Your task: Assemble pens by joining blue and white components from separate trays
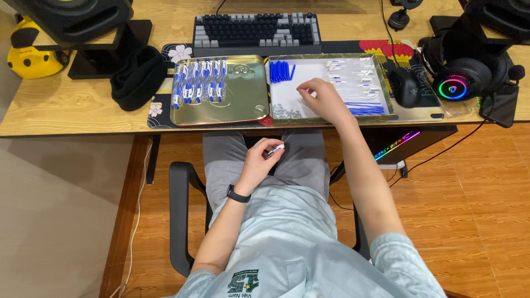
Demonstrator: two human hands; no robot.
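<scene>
left hand [259, 160] curled at lap, right hand [323, 99] reaching forward.

A home computer desk doubles as a workbench. A keyboard [256, 30], a lit gaming headset [461, 77], a mouse [407, 87] and speakers crowd the wooden desktop [66, 105].

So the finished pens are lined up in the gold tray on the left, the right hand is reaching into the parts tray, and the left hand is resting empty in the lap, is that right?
Not quite. The head view shows the left hand is not empty: it holds a small pen part over the lap. The rest stands: the finished pens lie in the gold tray, and the right hand reaches into the parts tray.
</scene>
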